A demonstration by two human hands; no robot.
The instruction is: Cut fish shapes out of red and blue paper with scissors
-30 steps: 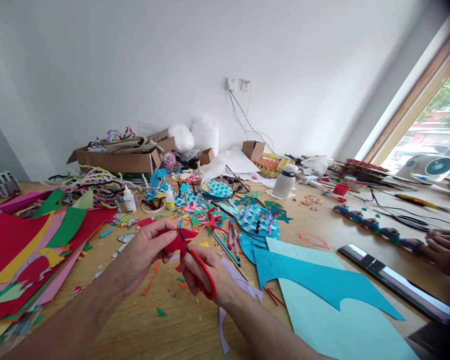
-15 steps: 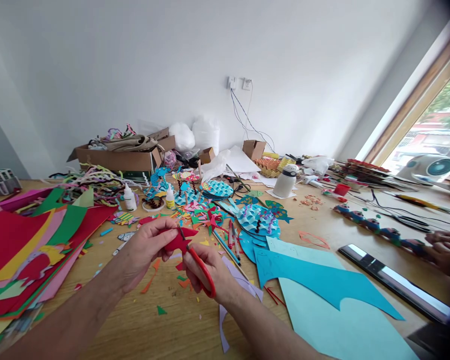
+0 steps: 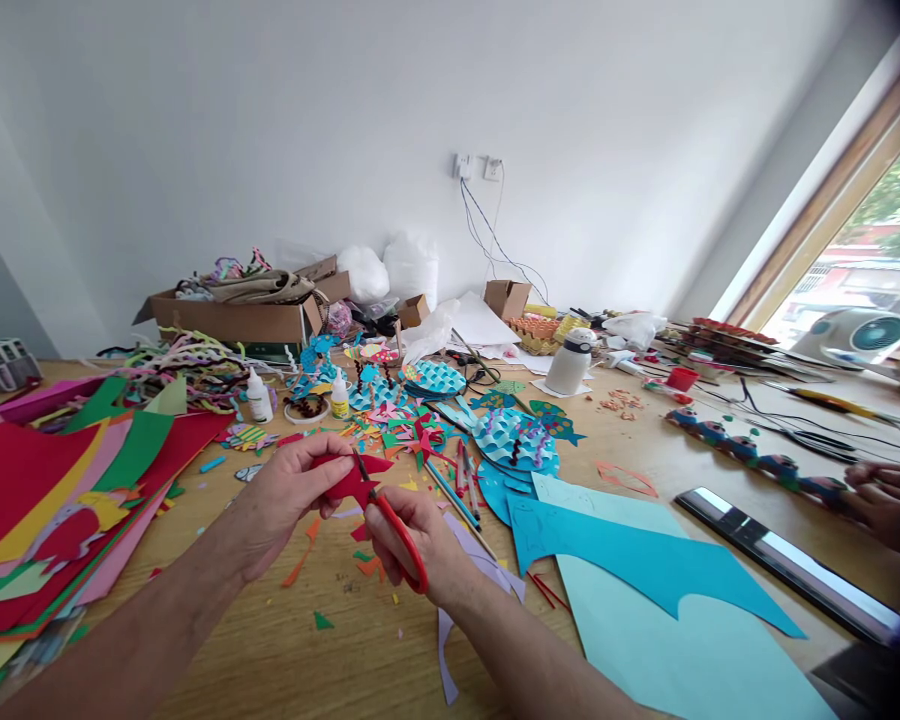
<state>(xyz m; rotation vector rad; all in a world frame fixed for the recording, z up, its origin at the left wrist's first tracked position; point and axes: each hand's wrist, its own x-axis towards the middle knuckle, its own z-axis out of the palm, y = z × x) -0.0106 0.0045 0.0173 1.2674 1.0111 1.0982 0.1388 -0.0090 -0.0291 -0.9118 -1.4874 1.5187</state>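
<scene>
At the near middle of the table (image 3: 345, 645), the left hand (image 3: 285, 490) pinches red paper (image 3: 349, 486), fingers nearly closed; the right hand (image 3: 420, 535) curls round scissors (image 3: 399, 521), blades at the paper. Far left, an open box (image 3: 225, 323) holds folded cloth (image 3: 266, 290).

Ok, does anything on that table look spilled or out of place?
Yes: loose orange-brown bits lie scattered on the table, right of the water bottle. They look spilled, since nothing contains them; I can't tell what they are. Paper scraps also litter it below the scissors in the right hand.
</scene>
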